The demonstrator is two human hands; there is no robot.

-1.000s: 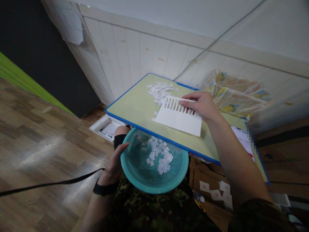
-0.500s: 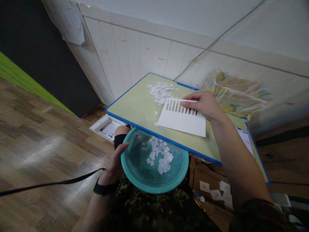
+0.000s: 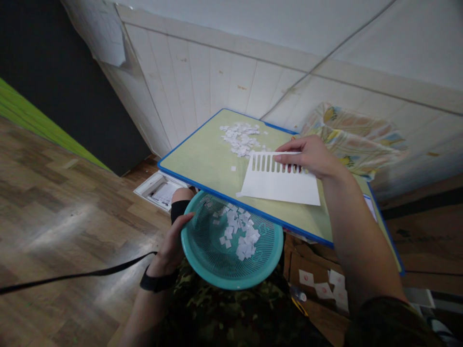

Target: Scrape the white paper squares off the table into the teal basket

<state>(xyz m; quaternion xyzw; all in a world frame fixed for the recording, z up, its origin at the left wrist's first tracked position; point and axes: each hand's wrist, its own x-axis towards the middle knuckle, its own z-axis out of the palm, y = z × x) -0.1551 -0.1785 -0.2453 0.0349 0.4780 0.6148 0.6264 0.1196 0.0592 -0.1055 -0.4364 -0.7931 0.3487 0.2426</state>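
My right hand (image 3: 307, 155) pinches a white card with a row of slots (image 3: 280, 185) above a pale green board with a blue rim (image 3: 195, 154). Small white paper squares (image 3: 240, 137) are heaped toward the board's far side, and a loose one (image 3: 233, 168) lies left of the card. Another sits by the card's lower left corner. My left hand (image 3: 174, 243) grips the left rim of a turquoise mesh basket (image 3: 206, 275), thumb over the edge. Inside the basket lie many white paper squares (image 3: 248, 241). The card hides part of the board.
A patterned cloth-like item (image 3: 354, 140) stands behind the board by the white wall. A white open box (image 3: 148, 190) is on the floor at left. Cards with red marks (image 3: 323, 290) lie on brown cardboard at lower right. A black strap (image 3: 90, 273) crosses the left.
The slotted card in my right hand has shifted to the right and slightly toward me, and a square near its lower left corner has moved right too. My left hand and the basket hold their place.
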